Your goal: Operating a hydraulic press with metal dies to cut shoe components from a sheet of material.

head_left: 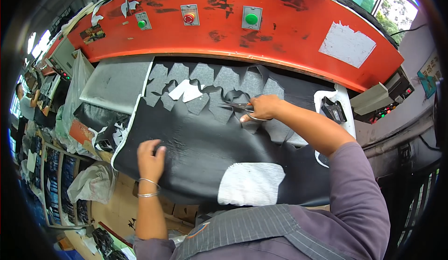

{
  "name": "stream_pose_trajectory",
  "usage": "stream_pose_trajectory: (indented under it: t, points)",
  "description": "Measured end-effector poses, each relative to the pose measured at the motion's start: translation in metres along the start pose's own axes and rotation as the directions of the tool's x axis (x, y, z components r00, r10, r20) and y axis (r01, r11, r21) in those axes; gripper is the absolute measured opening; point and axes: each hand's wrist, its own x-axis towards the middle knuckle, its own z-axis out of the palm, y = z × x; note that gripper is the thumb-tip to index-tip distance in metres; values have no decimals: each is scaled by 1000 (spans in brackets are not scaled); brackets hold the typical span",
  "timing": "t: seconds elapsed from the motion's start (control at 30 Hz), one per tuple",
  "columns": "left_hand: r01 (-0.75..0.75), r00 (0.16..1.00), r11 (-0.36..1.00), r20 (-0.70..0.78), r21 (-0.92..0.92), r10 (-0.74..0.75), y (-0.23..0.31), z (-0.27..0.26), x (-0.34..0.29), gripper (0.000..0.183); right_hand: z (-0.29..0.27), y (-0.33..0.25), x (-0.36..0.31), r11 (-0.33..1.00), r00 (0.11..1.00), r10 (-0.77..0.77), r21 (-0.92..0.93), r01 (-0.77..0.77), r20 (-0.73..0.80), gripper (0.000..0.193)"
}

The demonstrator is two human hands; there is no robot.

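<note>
A large black leather-like sheet covers the work table in front of me. Toothed cut-outs run across its far part, with grey material showing in the gaps. My right hand is closed round a pair of scissors, whose blades point left over the cut edge. Narrow black strips lie beside the blades. On the sheet's near left part rests my left hand, thumb apart from the fingers, holding nothing that I can see. Two small white pieces lie among the cut-outs. A white cloth lies near my body.
An orange machine beam with green and red buttons spans the far side. At right, a black roll-like item sits on the white table edge. Plastic bags and racks stand at left. Another person works far left.
</note>
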Motion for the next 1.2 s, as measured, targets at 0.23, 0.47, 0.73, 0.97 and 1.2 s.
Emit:
stream_pose_trajectory:
  t: [0.23,0.47,0.73,0.97,1.2]
  points:
    - [303,949,895,-15,326,-315,-136,-39,25,57,-4,-49,27,998,995,-53,-10,55,90,99]
    - [278,944,927,107,251,-312,-165,-51,50,61,-26,-118,71,999,999,37,15,-37,3,90]
    - [86,967,975,252,-204,-33,-155,-107,42,21,10,-137,42,994,981,-66,69,80,-183,89]
    - [-147,860,768,303,-623,411,-122,-92,93,25,61,-165,-39,800,988,89,600,4,-126,78]
    - [-72,687,784,539,-616,487,-67,-28,156,17,128,-166,-141,539,923,221,828,153,-314,27]
